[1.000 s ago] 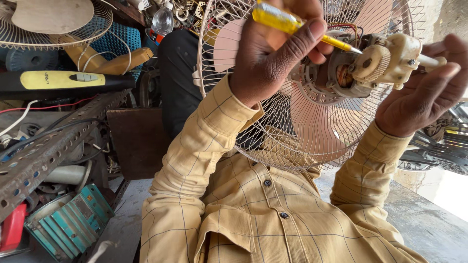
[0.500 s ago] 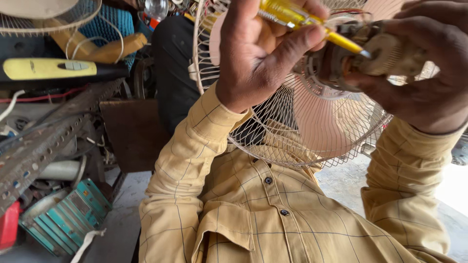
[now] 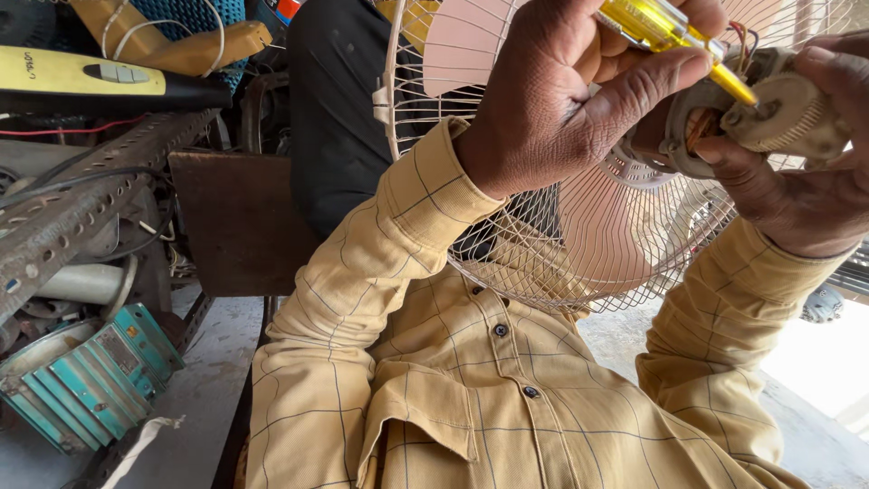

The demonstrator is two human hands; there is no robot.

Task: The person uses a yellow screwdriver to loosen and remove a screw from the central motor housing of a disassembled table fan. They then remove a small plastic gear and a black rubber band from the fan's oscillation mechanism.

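My left hand [image 3: 561, 100] is raised in front of me, gripping a yellow-handled screwdriver [image 3: 665, 32] whose tip touches a small beige fan motor [image 3: 787, 109]. Copper windings and coloured wires show on the motor. My right hand [image 3: 797, 181] wraps around the motor from below and from the right. Both arms wear a yellow checked shirt [image 3: 453, 389]. Just behind the hands is a fan with a white wire guard [image 3: 561, 244] and pale pink blades [image 3: 471, 45].
On the left lies clutter: a perforated metal angle bar [image 3: 63, 217], a teal finned casing [image 3: 81, 371], a brown board [image 3: 240, 217], a white pipe [image 3: 86, 282] and a yellow-and-black tool [image 3: 100, 81]. A grey bench surface [image 3: 190, 398] is below. Bright ground shows at the lower right.
My right hand has moved in from an open hold at the motor's side and closed around the motor. The screwdriver tip stays at the motor. The view has shifted closer.
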